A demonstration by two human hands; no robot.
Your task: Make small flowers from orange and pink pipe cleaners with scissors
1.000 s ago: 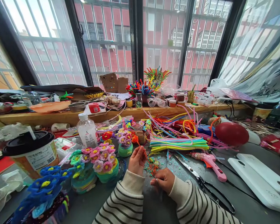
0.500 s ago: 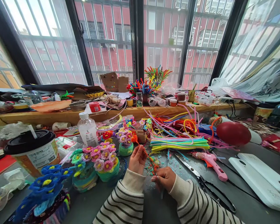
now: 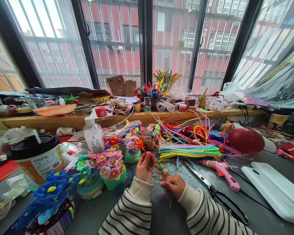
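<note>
My left hand is raised just above the grey table, fingers pinched on the upper end of a thin orange pipe cleaner. My right hand rests lower on the table, fingers curled round the lower end of the same stem. Between the hands lies a scatter of orange and green trimmings. Both sleeves are white with dark stripes. Pink pipe-cleaner flowers in a green pot stand just left of my left hand.
Scissors and a pink glue gun lie to the right, beside a bundle of coloured pipe cleaners and a red balloon. A lidded cup, a plastic bottle and blue flowers stand at the left.
The orange stem between my hands has been drawn in shorter and its far tip no longer sticks up past my left fingers. Both hands have stayed in place.
</note>
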